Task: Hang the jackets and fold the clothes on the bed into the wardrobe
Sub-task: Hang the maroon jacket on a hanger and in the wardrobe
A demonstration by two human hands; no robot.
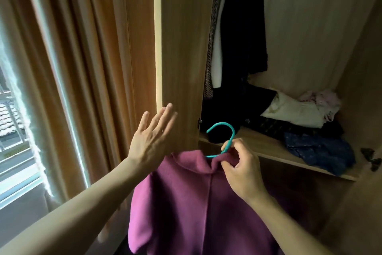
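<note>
At the wardrobe (183,48), right grip (241,164) pinching teal hanger (222,123) of purple jacket (194,203), left grip (151,137) splayed empty, hem cut off

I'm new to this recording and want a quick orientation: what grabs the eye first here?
A magenta jacket hangs on a teal hanger at bottom centre, the right hand pinching the hanger's neck. The left hand is spread open by the wardrobe door, left of centre. To the right, crumpled clothes lie heaped on the wardrobe shelf.

Matt purple woollen jacket (196,203), smooth teal hanger (222,130), wood-grain wardrobe (182,48)
</note>
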